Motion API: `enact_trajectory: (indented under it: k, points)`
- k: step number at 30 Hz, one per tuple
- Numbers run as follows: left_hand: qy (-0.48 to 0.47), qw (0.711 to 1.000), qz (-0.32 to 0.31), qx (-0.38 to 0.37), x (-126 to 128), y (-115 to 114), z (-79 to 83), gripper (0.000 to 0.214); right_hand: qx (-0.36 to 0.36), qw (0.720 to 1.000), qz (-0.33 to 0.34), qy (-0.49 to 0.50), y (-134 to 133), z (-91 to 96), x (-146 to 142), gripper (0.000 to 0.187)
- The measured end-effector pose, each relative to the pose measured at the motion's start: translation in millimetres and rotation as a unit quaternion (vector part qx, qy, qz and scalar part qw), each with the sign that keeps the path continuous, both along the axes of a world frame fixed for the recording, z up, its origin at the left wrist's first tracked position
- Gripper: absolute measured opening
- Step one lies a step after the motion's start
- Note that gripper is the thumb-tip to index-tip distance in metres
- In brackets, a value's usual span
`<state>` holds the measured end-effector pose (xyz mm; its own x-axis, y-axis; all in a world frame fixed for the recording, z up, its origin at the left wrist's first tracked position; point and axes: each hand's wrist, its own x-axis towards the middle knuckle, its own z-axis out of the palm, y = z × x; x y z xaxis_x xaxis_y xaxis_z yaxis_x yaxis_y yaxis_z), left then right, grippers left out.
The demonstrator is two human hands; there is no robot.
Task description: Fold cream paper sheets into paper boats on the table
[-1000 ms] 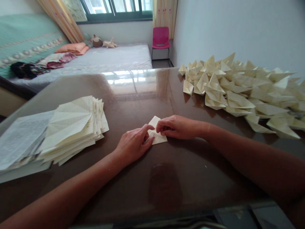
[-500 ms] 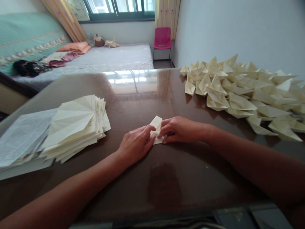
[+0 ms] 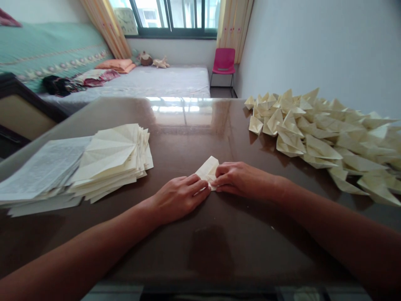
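A small folded piece of cream paper lies on the brown glossy table, between my two hands. My left hand rests on the table from the left, its fingertips pressing the paper's near edge. From the right, my right hand pinches the paper's right side with bent fingers, which hide part of it. The paper's far end points away from me and shows uncovered. A stack of creased cream sheets lies left of my left hand. Many folded paper boats are heaped on the right.
Printed sheets lie at the far left, partly under the creased stack. Beyond the table stand a bed and a pink chair. A wall rises on the right behind the heap.
The camera view has shifted, so the room sits lower and further right. The folded paper has turned slightly, showing more of its far part, and my left fingers lie flatter along its near edge.
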<state>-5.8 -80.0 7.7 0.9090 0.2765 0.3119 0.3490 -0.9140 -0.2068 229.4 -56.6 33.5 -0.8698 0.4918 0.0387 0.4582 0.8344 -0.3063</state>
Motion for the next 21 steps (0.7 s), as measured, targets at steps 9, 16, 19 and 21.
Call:
enact_trajectory:
  k: [9, 16, 19, 21]
  points:
    - [0.021, 0.999, 0.030, 0.005, -1, -3, -2.2, 0.028, -0.064, 0.997, 0.019, 0.030, 9, -0.1, 10, 0.029]
    - [0.086, 0.992, 0.085, 0.019, 8, -17, 3.4, 0.030, 0.055, 0.996, 0.043, -0.062, -8, 5.7, -1, 0.024]
    - [0.113, 0.989, 0.095, 0.013, 9, -21, 6.3, 0.031, 0.140, 0.980, 0.002, -0.141, -29, 2.2, -13, 0.028]
    - [0.122, 0.988, 0.094, 0.009, 8, -21, 7.5, 0.031, 0.176, 0.967, -0.032, -0.181, -42, -0.8, -19, 0.028]
